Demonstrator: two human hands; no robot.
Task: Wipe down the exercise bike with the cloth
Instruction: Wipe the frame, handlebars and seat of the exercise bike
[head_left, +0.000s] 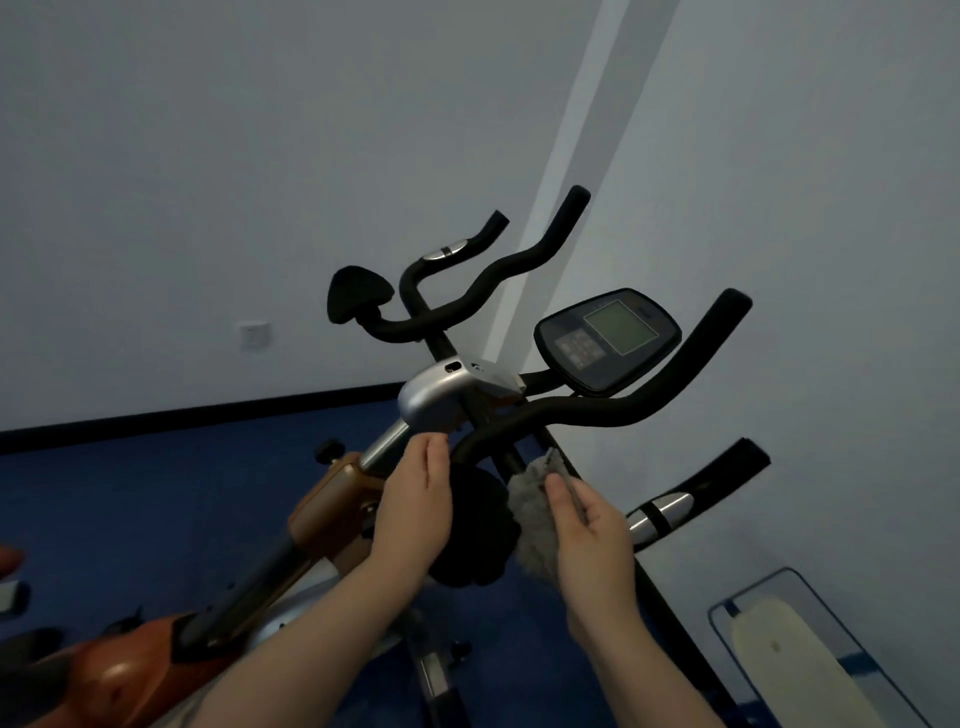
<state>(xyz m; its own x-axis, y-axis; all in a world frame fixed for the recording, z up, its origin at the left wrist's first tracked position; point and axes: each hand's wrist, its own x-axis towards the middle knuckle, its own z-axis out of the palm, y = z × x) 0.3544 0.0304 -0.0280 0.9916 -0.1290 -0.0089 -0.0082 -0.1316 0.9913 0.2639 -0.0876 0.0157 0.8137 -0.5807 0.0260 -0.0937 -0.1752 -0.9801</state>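
Bike (434, 402): upright, centre of view. Cloth (535, 514): grey, bunched, against the black pad (475, 525) under the handlebar (597, 410). Right hand (587, 525): thumb pinches cloth. Left hand (415, 506): fingers straight, flat on pad's other side, holding nothing. Progress: wiping mid-bike; console (608, 340), grips, frame apparently remaining; finished parts cannot be told.

Right hand (589, 530) pinching cloth (535, 525) beside bike (441, 400)

No readable text — console (608, 340) screen blank, its buttons too blurred.
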